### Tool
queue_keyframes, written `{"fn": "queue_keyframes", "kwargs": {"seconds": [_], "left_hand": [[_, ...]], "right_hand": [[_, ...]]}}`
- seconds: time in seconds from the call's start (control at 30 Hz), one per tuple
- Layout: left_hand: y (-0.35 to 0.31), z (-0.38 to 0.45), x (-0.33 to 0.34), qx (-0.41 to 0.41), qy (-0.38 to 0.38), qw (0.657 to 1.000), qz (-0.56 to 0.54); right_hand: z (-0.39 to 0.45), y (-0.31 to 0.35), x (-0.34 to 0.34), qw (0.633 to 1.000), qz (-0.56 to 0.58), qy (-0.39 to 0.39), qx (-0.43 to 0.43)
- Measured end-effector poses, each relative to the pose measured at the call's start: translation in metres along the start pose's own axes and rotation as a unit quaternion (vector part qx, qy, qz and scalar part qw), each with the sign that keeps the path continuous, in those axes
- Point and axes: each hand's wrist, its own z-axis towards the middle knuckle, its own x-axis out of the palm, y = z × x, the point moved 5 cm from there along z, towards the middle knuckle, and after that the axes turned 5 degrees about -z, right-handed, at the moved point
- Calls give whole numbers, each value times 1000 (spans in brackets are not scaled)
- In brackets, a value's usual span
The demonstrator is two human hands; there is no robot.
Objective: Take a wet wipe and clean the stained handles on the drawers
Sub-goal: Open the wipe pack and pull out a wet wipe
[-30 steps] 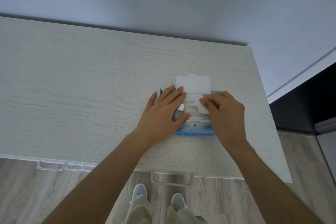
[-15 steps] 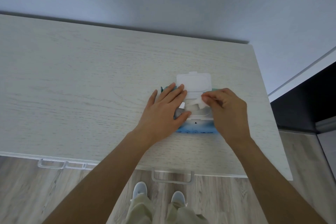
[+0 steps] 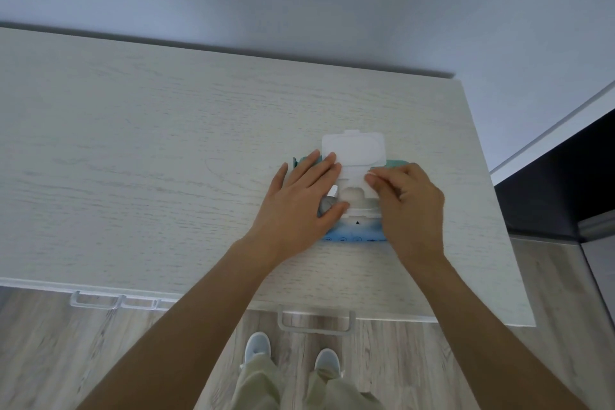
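A blue and teal pack of wet wipes lies on the white chest of drawers, right of centre. Its white lid is flipped open away from me. My left hand lies flat on the pack's left side with straight fingers, thumb by the opening. My right hand pinches the white wet wipe coming out of the opening. Below the front edge, clear drawer handles stick out: one at the centre, two at the left.
The chest stands against a pale wall. Its right end borders a dark unit. Wood floor and my two white shoes show below the front edge.
My right hand has drawn the wipe a little further out of the opening, toward the open lid. My left hand stays pressed on the pack.
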Motion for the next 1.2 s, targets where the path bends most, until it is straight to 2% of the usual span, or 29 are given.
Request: {"fn": "queue_keyframes", "kwargs": {"seconds": [0.07,0.23,0.37,0.47,0.57,0.63,0.77,0.87,1.0,1.13,1.2], "left_hand": [[0,0,0,0,-1,1000,2],[-1,0,0,3,-4,1000,-7],[-2,-1,-1,3,-8,1000,-10],[-2,-1,-1,3,-8,1000,-11],[-1,-1,-1,4,-6,1000,-4],[0,-1,0,3,-5,1000,-2],[-1,-1,0,5,-9,1000,-6],[-2,-1,-1,3,-13,1000,-10],[-1,-1,0,0,-6,1000,3],[0,0,0,1,-1,1000,12],[0,0,0,4,-4,1000,14]], "right_hand": [[-1,-3,-4,999,26,-16,42],[-6,13,11,993,-62,70,-77],[-6,17,14,989,-90,75,-95],[-3,14,7,993,-75,43,-77],[4,3,-6,1000,-23,-10,13],[4,4,-4,999,-27,21,6],[-1,11,9,989,-44,118,-74],[-2,8,13,987,-52,138,-68],[3,0,8,992,-32,125,-19],[19,-20,-22,987,87,33,133],[28,-22,-36,989,66,20,130]]}}
